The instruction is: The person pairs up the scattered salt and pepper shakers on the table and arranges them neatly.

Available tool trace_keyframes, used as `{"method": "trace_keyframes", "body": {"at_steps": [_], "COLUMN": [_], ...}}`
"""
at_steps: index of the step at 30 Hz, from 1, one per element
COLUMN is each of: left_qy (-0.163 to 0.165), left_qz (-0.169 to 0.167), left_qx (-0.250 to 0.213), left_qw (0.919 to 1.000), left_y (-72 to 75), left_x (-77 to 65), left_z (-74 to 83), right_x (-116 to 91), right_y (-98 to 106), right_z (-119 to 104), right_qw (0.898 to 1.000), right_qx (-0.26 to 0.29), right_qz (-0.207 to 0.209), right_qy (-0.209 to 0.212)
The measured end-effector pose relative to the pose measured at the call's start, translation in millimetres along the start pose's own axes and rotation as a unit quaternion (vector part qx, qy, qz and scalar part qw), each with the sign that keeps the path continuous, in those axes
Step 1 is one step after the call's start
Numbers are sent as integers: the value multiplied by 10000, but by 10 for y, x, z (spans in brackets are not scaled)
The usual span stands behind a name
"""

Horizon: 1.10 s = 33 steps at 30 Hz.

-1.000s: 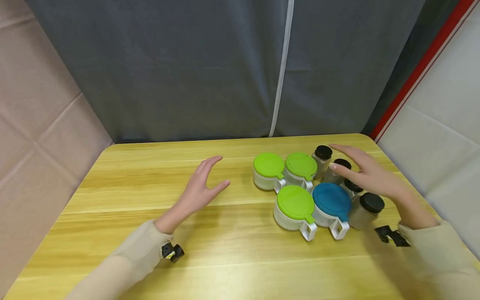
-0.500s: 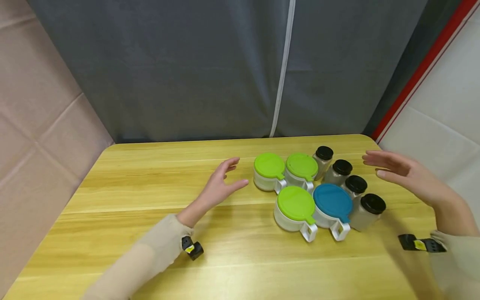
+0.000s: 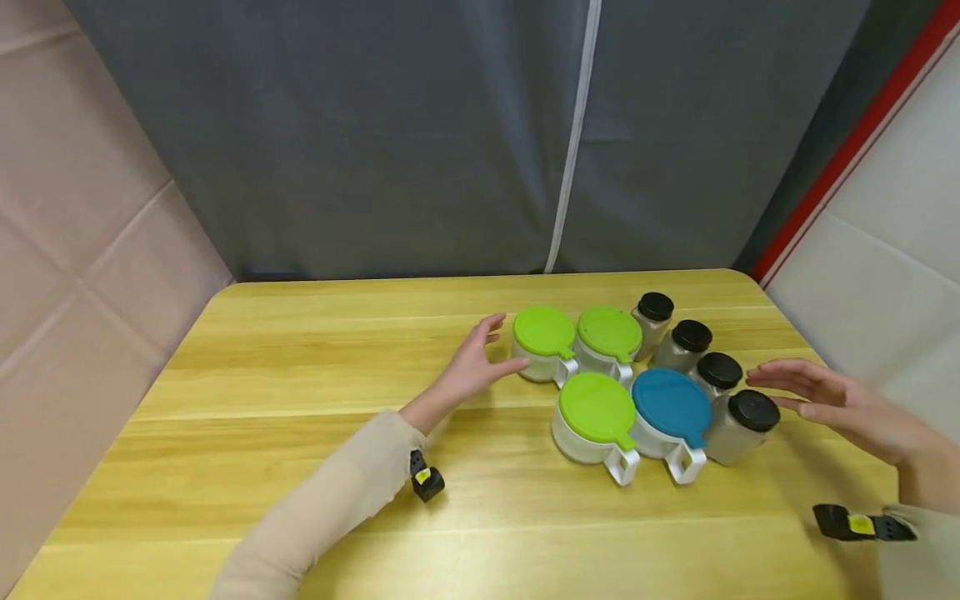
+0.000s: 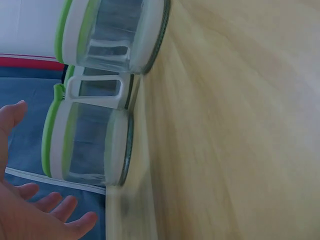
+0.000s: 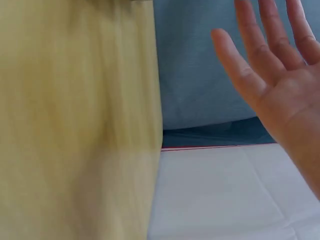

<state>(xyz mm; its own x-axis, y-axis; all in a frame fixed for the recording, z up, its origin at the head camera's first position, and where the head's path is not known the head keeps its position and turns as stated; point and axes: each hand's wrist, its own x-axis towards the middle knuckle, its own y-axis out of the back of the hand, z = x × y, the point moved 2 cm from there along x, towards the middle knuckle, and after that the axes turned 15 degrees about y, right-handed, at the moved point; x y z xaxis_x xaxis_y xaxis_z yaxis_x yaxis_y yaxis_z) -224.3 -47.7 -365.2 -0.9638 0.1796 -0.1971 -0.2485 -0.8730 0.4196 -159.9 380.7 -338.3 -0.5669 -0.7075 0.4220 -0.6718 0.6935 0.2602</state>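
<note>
Three white-collared glass seasoning jars with green lids and white handles stand on the table: one at back left (image 3: 543,331), one beside it (image 3: 609,333), one in front (image 3: 597,408). A matching jar with a blue lid (image 3: 671,406) is right of the front one. Several clear jars with black lids (image 3: 753,410) line the group's right side. My left hand (image 3: 471,367), thumb and fingers spread, is right at the left side of the back-left jar; the left wrist view shows that jar (image 4: 90,142) beside the palm. My right hand (image 3: 851,408) holds nothing, near the front black-lidded jar.
The wooden table (image 3: 300,400) ends at a grey curtain (image 3: 375,150) behind. A pale padded wall (image 3: 75,208) rises at left, a white panel (image 3: 892,267) with a red strip at right. Each wrist carries a small black camera.
My left hand has moved right, up to the back-left green-lidded jar. The right hand has drawn away from above the black-lidded jars, rightward and toward me. The jars keep their places.
</note>
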Motion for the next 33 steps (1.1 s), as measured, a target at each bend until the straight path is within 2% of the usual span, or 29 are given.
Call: {"method": "trace_keyframes", "body": {"at_steps": [3,9,16,19,27,30,33], "left_qy": [86,148,39,6,-172,-139,-46], "left_qz": [-37,-101,-103,-76,55,110,208], "left_qx": [167,277,264,236,126,166,210], "left_qw": [9998,9995,9996,9997,9998,9997,9996], "left_y": [-51,-148,-232,-257,-296,-312,-322], "left_x": [59,147,242,270,314,321,328], "left_z": [3,3,-3,-17,-29,-27,-29], "right_x": [-65,-157,-165,-158,-143,-136,-127], "right_y": [-20,-78,-180,-209,-242,-244,-257], "right_z": [36,85,139,154,187,191,198], "right_qw": [9998,9994,9988,9980,9966,9953,9952], "right_qx": [200,15,429,477,237,284,96], "right_qz": [-55,71,228,407,758,906,937], "right_qy": [-44,-342,-66,-87,-198,-200,-267]}}
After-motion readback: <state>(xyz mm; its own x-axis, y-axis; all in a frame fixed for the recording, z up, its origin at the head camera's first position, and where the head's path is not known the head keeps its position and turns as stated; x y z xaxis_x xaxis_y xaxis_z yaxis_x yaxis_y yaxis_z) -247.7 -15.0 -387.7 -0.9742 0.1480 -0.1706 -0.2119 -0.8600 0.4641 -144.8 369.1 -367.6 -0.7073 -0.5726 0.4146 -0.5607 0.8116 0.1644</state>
